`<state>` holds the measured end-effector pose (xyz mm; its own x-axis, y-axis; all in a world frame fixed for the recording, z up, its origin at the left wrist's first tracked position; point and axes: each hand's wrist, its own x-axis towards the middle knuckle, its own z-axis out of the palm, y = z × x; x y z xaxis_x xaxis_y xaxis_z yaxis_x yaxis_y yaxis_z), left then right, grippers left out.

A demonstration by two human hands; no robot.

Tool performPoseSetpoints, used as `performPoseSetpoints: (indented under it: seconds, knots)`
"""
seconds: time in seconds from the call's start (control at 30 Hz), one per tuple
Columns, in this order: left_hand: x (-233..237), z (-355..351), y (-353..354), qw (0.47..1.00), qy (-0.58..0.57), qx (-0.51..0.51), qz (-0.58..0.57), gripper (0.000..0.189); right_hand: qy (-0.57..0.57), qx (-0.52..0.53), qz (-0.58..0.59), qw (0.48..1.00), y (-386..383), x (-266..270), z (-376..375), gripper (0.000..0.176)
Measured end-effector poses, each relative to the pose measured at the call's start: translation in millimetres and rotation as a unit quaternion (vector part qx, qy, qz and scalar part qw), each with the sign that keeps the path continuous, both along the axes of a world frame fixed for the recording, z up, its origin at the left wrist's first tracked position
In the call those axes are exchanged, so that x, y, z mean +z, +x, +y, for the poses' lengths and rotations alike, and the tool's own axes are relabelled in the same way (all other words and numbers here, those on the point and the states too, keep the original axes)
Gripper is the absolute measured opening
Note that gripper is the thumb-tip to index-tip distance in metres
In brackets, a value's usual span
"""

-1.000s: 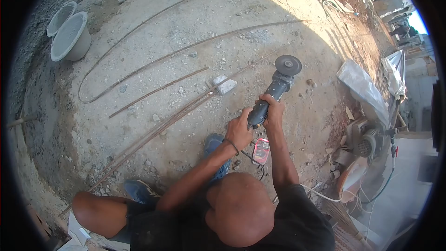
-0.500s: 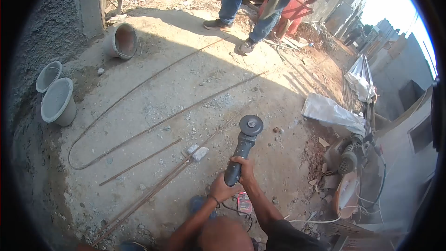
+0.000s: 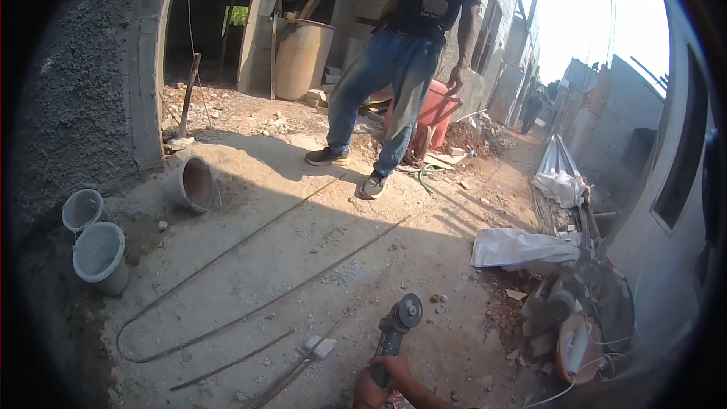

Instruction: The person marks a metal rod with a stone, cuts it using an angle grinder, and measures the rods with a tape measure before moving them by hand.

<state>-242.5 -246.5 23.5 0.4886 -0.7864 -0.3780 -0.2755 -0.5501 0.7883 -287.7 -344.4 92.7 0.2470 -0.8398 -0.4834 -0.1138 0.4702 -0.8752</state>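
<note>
An angle grinder (image 3: 392, 329) with a round disc points up and away from me at the lower centre. My right hand (image 3: 397, 369) is wrapped round its body. My left hand (image 3: 369, 391) grips the rear end, partly cut off by the bottom edge. Left of the grinder, thin steel bars (image 3: 280, 385) rest on a pale stone block (image 3: 319, 346). A shorter bar (image 3: 235, 360) lies on the ground beside them. Farther left, a long bar bent into a U (image 3: 250, 310) stretches toward a standing person (image 3: 405, 53).
Three buckets (image 3: 100, 254) are by the left wall. A red wheelbarrow (image 3: 433, 113) and a large barrel (image 3: 301, 59) are behind. White sacks (image 3: 522, 248), rubble and cables line the right side. Another person (image 3: 532, 110) is far down the passage.
The view has tilted up, so the ground and buckets sit lower and the standing person shows almost fully. My hands and the grinder are lower in view, and the disc faces more sideways.
</note>
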Motion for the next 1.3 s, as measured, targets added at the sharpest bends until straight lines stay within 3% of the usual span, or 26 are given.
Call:
performPoseSetpoints:
  seconds: [0.07, 0.1, 0.17, 0.2, 0.27, 0.3, 0.33, 0.4, 0.47, 0.53, 0.57, 0.8, 0.87, 1.3]
  knots:
    - [-21.9, -3.8, 0.7, 0.999, -0.020, -0.036, 0.005, 0.083, -0.018, -0.001, 0.079, 0.997, -11.9, -11.1, -9.3, 0.037]
    - [-34.4, -4.0, 6.5, 0.988, -0.118, -0.090, 0.042, 0.083, -0.072, 0.028, 0.094, 0.993, -19.7, -19.0, -21.2, 0.040]
    - [-8.6, 22.1, 31.7, 0.975, -0.149, -0.159, 0.035, 0.080, -0.139, 0.079, 0.167, 0.973, -41.5, -21.8, -30.7, 0.045]
    - [11.9, 31.2, 61.0, 0.980, -0.086, -0.180, -0.016, 0.076, -0.153, 0.103, 0.221, 0.958, -47.5, -16.6, -39.1, 0.047]
    - [-8.3, 59.6, 109.1, 0.990, -0.116, -0.046, -0.065, 0.058, -0.173, 0.119, 0.273, 0.939, -62.4, -30.4, -51.4, 0.051]
    - [7.5, 73.6, 133.7, 0.994, -0.103, 0.028, -0.031, 0.048, -0.175, 0.114, 0.283, 0.936, -70.0, -39.8, -54.6, 0.052]
    - [-5.6, 88.0, 160.3, 0.983, -0.128, 0.057, -0.121, 0.038, -0.181, 0.109, 0.292, 0.933, -75.5, -46.9, -59.7, 0.053]
    - [-6.3, 113.8, 205.2, 0.976, -0.105, 0.153, -0.113, 0.031, -0.174, 0.092, 0.309, 0.931, -84.7, -61.9, -68.5, 0.054]
    - [-6.9, 136.4, 236.1, 0.962, -0.078, 0.192, -0.178, 0.034, -0.171, 0.084, 0.326, 0.926, -94.8, -73.5, -71.2, 0.056]
    - [-19.2, 153.3, 256.7, 0.957, -0.067, 0.151, -0.238, 0.037, -0.170, 0.087, 0.331, 0.924, -97.3, -78.6, -76.5, 0.055]
    - [-26.2, 161.6, 258.1, 0.946, -0.067, 0.119, -0.293, 0.039, -0.171, 0.094, 0.333, 0.922, -100.2, -79.9, -78.6, 0.053]
    - [-38.7, 174.5, 237.3, 0.968, -0.002, 0.044, -0.248, 0.044, -0.182, 0.094, 0.365, 0.908, -110.4, -112.9, -87.1, 0.055]
    - [-42.1, 173.6, 235.1, 0.979, -0.019, 0.075, -0.191, 0.039, -0.178, 0.076, 0.357, 0.914, -106.6, -106.0, -85.7, 0.053]
    - [-27.4, 169.7, 223.6, 0.987, 0.000, 0.089, -0.131, 0.026, -0.172, 0.090, 0.346, 0.918, -101.1, -92.8, -78.3, 0.053]
